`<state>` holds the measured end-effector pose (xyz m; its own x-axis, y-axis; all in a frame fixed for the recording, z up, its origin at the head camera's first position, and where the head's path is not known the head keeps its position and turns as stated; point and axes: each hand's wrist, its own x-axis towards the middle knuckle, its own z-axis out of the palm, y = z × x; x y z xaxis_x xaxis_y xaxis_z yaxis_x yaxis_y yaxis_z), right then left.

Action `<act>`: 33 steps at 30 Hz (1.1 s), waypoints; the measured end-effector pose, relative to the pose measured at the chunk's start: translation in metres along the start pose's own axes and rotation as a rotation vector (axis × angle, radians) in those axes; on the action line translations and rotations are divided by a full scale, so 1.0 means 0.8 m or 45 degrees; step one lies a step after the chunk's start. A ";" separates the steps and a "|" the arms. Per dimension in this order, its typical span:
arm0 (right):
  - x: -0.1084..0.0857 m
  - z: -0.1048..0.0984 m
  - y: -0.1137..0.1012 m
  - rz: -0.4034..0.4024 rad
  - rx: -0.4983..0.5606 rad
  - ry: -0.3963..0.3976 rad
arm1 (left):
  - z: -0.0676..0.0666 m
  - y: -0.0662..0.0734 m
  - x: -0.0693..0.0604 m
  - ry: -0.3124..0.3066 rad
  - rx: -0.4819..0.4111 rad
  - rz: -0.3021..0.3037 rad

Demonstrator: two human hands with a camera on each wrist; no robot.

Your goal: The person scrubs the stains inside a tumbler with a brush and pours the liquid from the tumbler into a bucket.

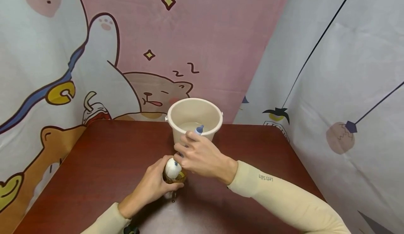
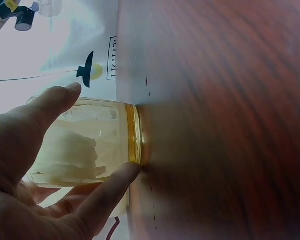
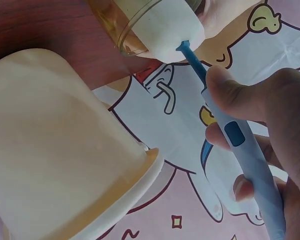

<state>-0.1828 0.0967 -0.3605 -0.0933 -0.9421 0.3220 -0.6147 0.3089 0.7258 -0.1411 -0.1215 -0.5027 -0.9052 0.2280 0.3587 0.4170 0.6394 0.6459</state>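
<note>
In the head view, my left hand [image 1: 151, 181] grips an amber glass cup [image 1: 180, 178] near the table's middle. Thumb and fingers curl round its sides in the left wrist view, where its base [image 2: 134, 132] is at the tabletop; touching or just above, I cannot tell. A white sponge head [image 1: 172, 168] sits in the cup's mouth, partly sticking out. My right hand [image 1: 203, 155] holds the sponge brush by its light blue handle [image 3: 257, 182]. The brush's darker blue neck [image 3: 194, 60] meets the sponge at a slant. The sponge's lower part shows blurred through the glass.
A cream bucket [image 1: 176, 136] stands behind the hands, near the table's far edge, with what looks like liquid inside. The reddish-brown table [image 1: 120, 157] runs up to a printed cartoon curtain [image 1: 221, 34]. A small dark object [image 1: 130, 229] lies at the front edge.
</note>
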 end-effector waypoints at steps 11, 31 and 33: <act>0.009 -0.005 0.005 -0.084 -0.073 -0.041 | -0.002 0.001 0.000 -0.002 -0.015 -0.008; 0.020 -0.011 0.017 -0.223 -0.110 -0.155 | -0.002 0.001 0.000 -0.004 -0.027 0.012; 0.020 -0.011 0.019 -0.225 -0.112 -0.169 | -0.003 0.001 0.001 -0.003 -0.025 0.016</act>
<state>-0.1866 0.0871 -0.3389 -0.0960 -0.9896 0.1067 -0.5604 0.1424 0.8159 -0.1410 -0.1223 -0.5002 -0.9000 0.2379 0.3652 0.4300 0.6217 0.6547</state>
